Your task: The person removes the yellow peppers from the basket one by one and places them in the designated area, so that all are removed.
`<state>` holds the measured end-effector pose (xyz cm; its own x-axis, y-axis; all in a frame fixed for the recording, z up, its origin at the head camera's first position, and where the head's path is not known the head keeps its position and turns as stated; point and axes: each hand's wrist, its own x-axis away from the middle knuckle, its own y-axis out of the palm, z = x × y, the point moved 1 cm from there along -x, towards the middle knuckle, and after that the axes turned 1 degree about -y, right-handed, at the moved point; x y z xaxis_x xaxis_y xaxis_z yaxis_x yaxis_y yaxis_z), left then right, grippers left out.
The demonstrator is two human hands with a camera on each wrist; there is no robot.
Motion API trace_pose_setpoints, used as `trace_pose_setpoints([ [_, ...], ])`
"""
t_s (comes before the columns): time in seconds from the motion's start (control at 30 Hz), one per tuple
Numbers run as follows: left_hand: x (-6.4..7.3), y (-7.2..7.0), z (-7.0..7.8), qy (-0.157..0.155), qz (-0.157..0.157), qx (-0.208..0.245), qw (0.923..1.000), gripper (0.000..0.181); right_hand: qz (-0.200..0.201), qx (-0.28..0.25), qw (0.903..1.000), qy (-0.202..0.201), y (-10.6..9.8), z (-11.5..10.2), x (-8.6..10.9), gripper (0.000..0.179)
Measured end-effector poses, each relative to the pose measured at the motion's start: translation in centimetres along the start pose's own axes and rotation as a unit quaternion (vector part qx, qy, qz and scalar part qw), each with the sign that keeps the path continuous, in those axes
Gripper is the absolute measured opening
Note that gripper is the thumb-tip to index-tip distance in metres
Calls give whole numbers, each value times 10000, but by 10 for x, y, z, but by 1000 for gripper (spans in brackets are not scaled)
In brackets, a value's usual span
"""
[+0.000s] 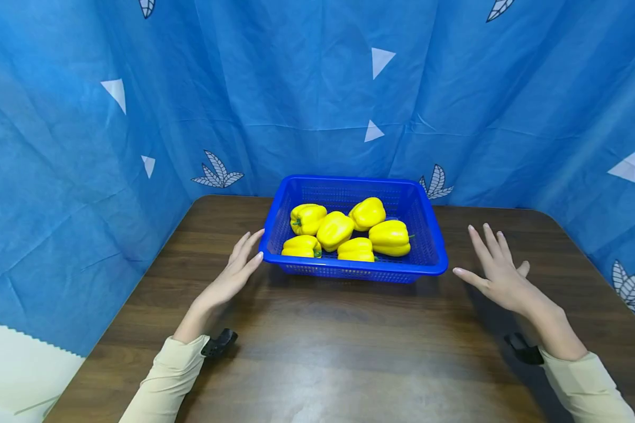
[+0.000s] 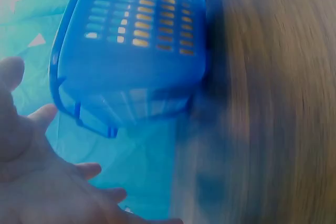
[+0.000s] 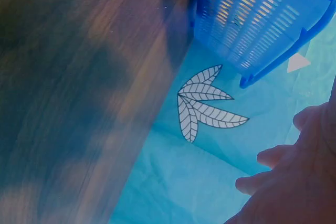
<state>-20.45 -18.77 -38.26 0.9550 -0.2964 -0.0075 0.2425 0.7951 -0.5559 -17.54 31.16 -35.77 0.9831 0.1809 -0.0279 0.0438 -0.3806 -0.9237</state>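
A blue plastic basket (image 1: 349,268) with perforated sides stands at the far side of the table, holding several yellow bell peppers (image 1: 334,230). My left hand (image 1: 233,273) is at the basket's left side, fingers extended and thumb by the near left corner; whether it touches the rim I cannot tell. In the left wrist view, the basket wall (image 2: 131,66) lies just beyond that hand (image 2: 47,182). To the right of the basket, apart from it, my right hand (image 1: 500,276) hovers with spread fingers and holds nothing. The right wrist view shows the basket's side (image 3: 283,40) beyond the fingers.
Beneath everything is a dark brown wooden table (image 1: 344,341) with rounded far corners. A blue curtain (image 1: 307,88) with white triangles and leaf prints hangs right behind the basket and along both sides. Each wrist wears a black mount (image 1: 219,343).
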Motion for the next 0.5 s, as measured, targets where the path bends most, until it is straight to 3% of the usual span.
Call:
trace_pose_setpoints([
  [0.27, -11, 11, 7, 379, 221, 644, 9970, 47, 581, -98, 9977, -346, -1, -4, -3, 83],
  [0.4, -14, 19, 7, 88, 251, 1163, 9929, 42, 906, -121, 9945, -516, 0, -10, -7, 78],
  [0.5, -16, 27, 6, -180, 227, 1829, 9827, 38, 1115, -136, 9920, -578, -1, -15, -11, 75],
])
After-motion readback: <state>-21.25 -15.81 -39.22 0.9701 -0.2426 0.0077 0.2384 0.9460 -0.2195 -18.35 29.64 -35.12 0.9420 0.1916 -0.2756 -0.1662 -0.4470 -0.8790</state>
